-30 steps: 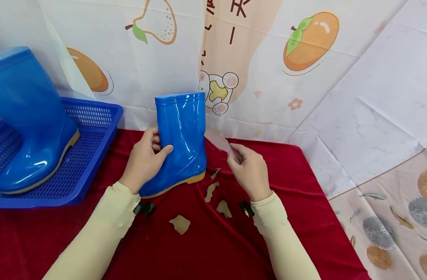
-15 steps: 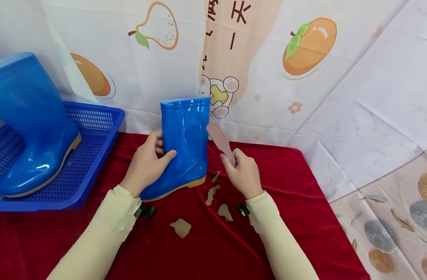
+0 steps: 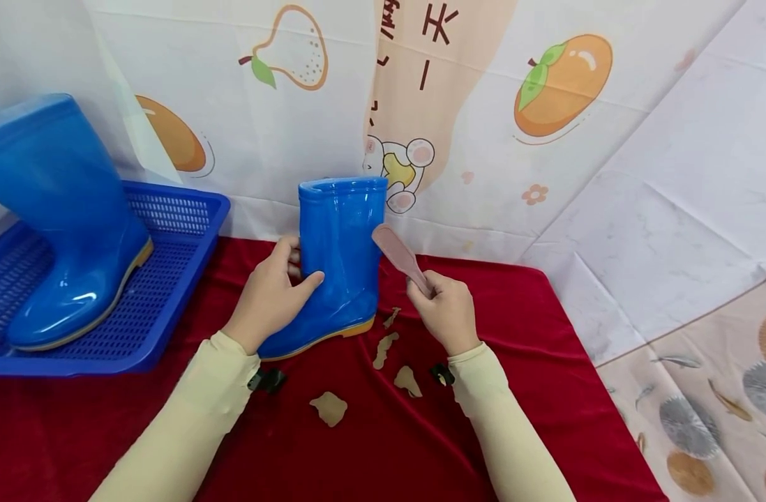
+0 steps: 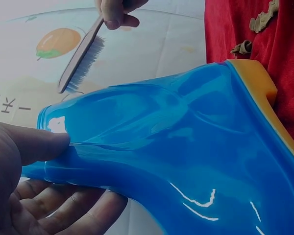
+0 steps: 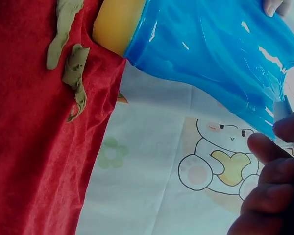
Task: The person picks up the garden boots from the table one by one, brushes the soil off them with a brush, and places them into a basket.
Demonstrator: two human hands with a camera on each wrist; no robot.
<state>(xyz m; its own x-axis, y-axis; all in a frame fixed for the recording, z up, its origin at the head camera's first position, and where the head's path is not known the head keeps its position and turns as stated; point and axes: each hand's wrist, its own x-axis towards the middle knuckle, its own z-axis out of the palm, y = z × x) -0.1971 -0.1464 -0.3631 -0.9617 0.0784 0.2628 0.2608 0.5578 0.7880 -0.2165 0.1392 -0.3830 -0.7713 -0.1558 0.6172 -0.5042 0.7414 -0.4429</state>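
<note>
A glossy blue rain boot (image 3: 342, 258) with a yellow sole stands upright on the red cloth, its toe pointing left. My left hand (image 3: 271, 294) grips the shaft from the left; in the left wrist view the thumb lies on one side and the fingers (image 4: 83, 208) curl under the other. In my right hand (image 3: 444, 307) is a brush (image 3: 397, 249) with a pinkish back, gripped by its handle. The left wrist view shows its pale bristles (image 4: 90, 61) facing the boot, the head close beside the shaft's upper heel side.
Several tan, clay-like scraps (image 3: 329, 408) lie on the red cloth (image 3: 515, 390) in front of and right of the boot. At left, a blue plastic basket (image 3: 169, 279) holds another blue boot (image 3: 75, 230). A white printed sheet (image 3: 471, 202) hangs close behind.
The brush head has risen a little along the boot's shaft, and its flat back has turned more toward the head camera. My left hand keeps its grip; the whole head view has shifted slightly.
</note>
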